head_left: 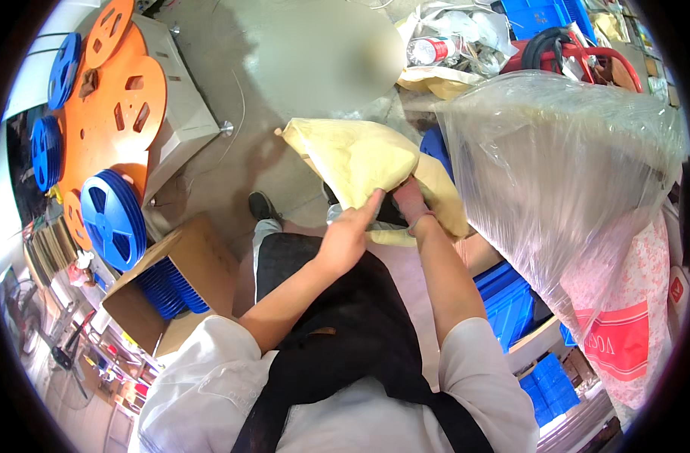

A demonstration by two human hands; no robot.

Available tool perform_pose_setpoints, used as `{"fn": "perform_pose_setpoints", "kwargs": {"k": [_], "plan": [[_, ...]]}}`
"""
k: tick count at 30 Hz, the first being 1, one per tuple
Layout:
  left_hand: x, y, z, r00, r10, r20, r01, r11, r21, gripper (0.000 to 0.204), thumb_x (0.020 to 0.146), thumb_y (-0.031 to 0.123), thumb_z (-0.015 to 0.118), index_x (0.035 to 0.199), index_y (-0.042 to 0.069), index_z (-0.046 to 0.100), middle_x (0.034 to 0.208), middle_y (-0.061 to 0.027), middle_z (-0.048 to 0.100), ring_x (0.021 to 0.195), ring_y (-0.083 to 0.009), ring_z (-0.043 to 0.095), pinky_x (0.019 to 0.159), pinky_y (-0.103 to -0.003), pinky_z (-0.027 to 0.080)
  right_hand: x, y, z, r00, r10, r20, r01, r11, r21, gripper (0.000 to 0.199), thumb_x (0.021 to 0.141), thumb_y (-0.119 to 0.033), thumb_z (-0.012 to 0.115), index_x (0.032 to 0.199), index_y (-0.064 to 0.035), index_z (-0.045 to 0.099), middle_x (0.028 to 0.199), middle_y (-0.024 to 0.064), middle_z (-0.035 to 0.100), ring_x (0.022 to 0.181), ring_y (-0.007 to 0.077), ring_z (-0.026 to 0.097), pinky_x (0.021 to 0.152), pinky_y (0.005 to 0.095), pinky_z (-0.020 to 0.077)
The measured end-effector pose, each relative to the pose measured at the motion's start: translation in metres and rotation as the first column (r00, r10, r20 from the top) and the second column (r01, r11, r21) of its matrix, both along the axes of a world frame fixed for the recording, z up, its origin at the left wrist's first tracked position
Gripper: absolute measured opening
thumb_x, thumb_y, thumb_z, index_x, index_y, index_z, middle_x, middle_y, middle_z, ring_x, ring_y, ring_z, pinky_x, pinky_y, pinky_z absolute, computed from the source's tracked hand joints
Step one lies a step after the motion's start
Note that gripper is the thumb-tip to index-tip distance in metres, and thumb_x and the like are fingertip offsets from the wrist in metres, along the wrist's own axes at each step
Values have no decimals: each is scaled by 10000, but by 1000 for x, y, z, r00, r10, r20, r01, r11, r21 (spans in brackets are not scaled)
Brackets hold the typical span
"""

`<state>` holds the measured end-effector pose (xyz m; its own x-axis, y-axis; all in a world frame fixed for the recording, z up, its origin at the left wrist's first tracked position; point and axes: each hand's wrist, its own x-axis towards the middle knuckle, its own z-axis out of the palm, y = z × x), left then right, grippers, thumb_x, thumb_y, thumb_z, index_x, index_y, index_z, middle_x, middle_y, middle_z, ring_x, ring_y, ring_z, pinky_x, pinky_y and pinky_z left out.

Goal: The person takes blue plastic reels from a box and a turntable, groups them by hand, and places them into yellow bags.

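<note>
A pale yellow sack (352,155) of paper-like sheet hangs in front of me, folded and creased, above the floor near my feet. My left hand (346,238) grips its near edge, the index finger stretched along the sheet and the other fingers mostly hidden. Close by on the right, my right hand (410,201) reaches in among the folds of the sack beside a dark gap. Its fingers are covered by the yellow sheet, so their grip does not show. A thin band (420,221) circles the right wrist.
Blue reels (112,219) and orange panels (126,102) stand at left, above an open cardboard box (198,264) holding blue reels. Clear plastic film (556,166) drapes a large stack at right. A bag of rubbish with a bottle (430,50) lies ahead; blue crates (507,306) sit low right.
</note>
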<state>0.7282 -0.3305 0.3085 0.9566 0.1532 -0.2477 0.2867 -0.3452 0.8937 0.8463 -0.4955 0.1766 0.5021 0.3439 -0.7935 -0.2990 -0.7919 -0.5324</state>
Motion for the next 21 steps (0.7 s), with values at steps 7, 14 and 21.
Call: {"fn": "perform_pose_setpoints", "kwargs": {"k": [7, 14, 21], "plan": [[0, 46, 14, 994, 104, 36, -104, 994, -23, 801, 678, -144, 464, 1417, 163, 431, 838, -199, 566, 823, -383, 568, 772, -423, 468, 39, -79, 55, 705, 662, 254, -156, 495, -855, 740, 743, -307, 678, 1421, -283, 383, 1524, 118, 281, 1411, 367, 219, 1042, 714, 148], [39, 43, 68, 989, -23, 148, 51, 981, -190, 841, 673, -133, 427, 1461, 151, 349, 1220, -208, 578, 1064, -375, 572, 953, -374, 439, 7, -204, 155, 623, 773, 120, -181, 291, -939, 863, 729, -391, 674, 1479, -261, 267, 1556, 181, 155, 1404, 428, 188, 1091, 579, 225], [94, 13, -9, 985, -77, 153, 84, 996, -35, 848, 671, -54, 549, 1458, 186, 341, 933, -245, 617, 866, -426, 591, 755, -453, 470, -33, -218, 127, 751, 124, 648, 265, 843, -468, 819, 834, -312, 635, 1511, -303, 175, 1525, 166, 206, 1326, 393, 321, 1057, 481, 327]]}}
